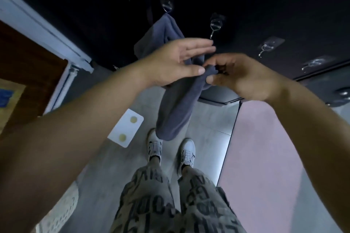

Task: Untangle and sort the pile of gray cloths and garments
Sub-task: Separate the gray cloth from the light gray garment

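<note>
A gray cloth (178, 108) hangs down in front of me, its top corner pinched between the thumb and fingers of my right hand (238, 75). My left hand (174, 60) lies against the cloth just left of that corner, fingers straight and thumb pressed on the fabric. A second gray cloth (161, 38) hangs from a clear hook (167, 6) on the dark wall, partly hidden behind my left hand.
Several more clear adhesive hooks (215, 26) (267, 48) run along the dark wall to the right. Below are my white shoes (186, 150), a white card with two yellow dots (126, 127) on the gray floor, a pink surface (265, 157) at right, and a white perforated basket (62, 212) lower left.
</note>
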Tool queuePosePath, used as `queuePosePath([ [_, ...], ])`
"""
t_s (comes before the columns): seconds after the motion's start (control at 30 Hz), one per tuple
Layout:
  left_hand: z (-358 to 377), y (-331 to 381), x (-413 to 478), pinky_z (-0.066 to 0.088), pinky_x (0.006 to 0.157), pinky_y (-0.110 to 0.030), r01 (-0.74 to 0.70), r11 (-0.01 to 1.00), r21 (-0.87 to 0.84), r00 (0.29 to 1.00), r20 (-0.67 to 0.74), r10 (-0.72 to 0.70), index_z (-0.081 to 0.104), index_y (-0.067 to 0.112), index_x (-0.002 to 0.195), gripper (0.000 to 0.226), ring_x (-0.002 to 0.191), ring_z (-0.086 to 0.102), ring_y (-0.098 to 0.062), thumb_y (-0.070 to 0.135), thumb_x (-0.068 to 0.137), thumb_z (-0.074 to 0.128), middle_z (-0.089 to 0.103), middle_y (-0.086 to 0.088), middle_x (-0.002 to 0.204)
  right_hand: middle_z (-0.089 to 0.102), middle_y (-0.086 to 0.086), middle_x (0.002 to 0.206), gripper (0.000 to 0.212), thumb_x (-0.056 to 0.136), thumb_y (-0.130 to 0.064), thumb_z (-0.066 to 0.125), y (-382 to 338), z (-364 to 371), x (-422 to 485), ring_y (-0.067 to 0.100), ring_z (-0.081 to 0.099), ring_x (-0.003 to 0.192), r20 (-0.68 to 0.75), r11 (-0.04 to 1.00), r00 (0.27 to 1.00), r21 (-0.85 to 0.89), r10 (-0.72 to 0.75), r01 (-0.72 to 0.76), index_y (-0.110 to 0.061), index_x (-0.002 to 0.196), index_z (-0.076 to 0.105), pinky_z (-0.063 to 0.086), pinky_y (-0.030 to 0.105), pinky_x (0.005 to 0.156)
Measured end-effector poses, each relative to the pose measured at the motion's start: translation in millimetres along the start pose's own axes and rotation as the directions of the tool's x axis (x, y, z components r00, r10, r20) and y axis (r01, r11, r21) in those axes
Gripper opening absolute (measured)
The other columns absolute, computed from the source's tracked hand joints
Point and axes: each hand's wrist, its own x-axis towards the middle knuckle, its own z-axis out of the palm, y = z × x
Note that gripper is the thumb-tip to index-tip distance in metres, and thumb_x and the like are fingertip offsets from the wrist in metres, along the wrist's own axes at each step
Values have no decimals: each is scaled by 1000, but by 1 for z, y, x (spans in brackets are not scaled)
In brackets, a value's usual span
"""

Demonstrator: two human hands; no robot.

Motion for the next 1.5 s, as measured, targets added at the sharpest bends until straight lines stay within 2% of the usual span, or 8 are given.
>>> queuePosePath([
  [0.13,-21,-23,39,42,111,-25,-28,998,48,993,119,22,49,12,141,55,127,57,-7,12,89,70,64,-4,133,72,0,102,14,96,-4,63,18,-4,15,15,68,102,-49,1000,999,20,-23,24,-13,105,69,53,32,93],
  [0.3,-37,-41,72,56,85,-29,-62,973,222,994,105,39,71,18,104,12,90,68,-9,20,92,69,74,-9,100,71,10,108,20,96,0,61,49,11,32,21,69,106,-295,987,953,121,-64,104,-7,114,66,55,33,94],
  [0.6,-19,-53,92,53,71,-34,-75,958,-277,929,-369,-35,53,18,83,22,78,58,-19,5,91,69,56,-5,75,64,13,92,21,90,-8,70,74,14,54,27,64,84,-780,925,625,253,21,285,-19,101,55,55,42,75],
  [0.73,-6,-62,92,53,82,-26,-214,976,-46,859,-485,165,64,21,83,24,85,64,-10,-1,91,62,65,0,85,59,29,86,15,92,-9,68,79,16,65,40,58,71,-839,947,545,181,9,263,-20,91,57,54,51,64],
  [0.87,-8,-67,95,45,91,-14,-212,932,293,817,-470,334,76,14,107,28,103,63,-3,0,95,54,66,3,106,70,7,90,18,94,-6,62,85,15,73,19,67,80,-895,988,442,4,-64,152,-22,95,70,58,39,75],
  [1.03,6,-82,89,45,103,-34,-141,817,560,827,-387,408,63,7,132,44,116,53,-28,22,94,48,53,-14,120,68,8,101,26,94,0,54,88,31,78,14,62,93,-908,955,345,-284,-238,-89,-7,107,76,49,15,83],
  [1.3,11,-79,86,42,105,-30,-55,899,435,877,-410,252,58,18,138,55,118,51,-18,46,94,44,53,-3,122,53,20,110,38,90,-6,48,91,45,75,32,48,103,-854,880,450,-401,-260,-254,-11,120,72,32,17,88],
  [1.5,19,-72,80,38,104,-40,-55,638,768,803,-345,485,65,9,130,45,119,45,-30,37,100,46,49,-14,134,50,21,118,33,97,-23,55,94,45,74,35,45,106,-798,829,523,-489,-299,-273,-10,125,67,40,37,92],
])
